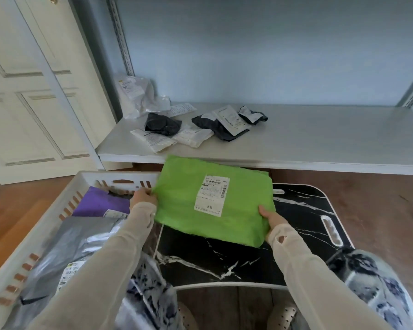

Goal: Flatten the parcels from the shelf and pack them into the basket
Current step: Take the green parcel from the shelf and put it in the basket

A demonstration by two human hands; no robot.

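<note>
Your left hand (142, 198) and right hand (271, 217) are each closed on an opposite edge of the green parcel (212, 201), holding it just above the black marble counter (224, 258). It looks like a soft, light poly bag, likely slick, so keep gripping the side edges and support it flat so the middle doesn't sag. Left of the parcel, the basket (57, 194) already holds grey and purple bags. Beyond the parcel, more small parcels (193, 127) lie on the shelf (320, 139).
</note>
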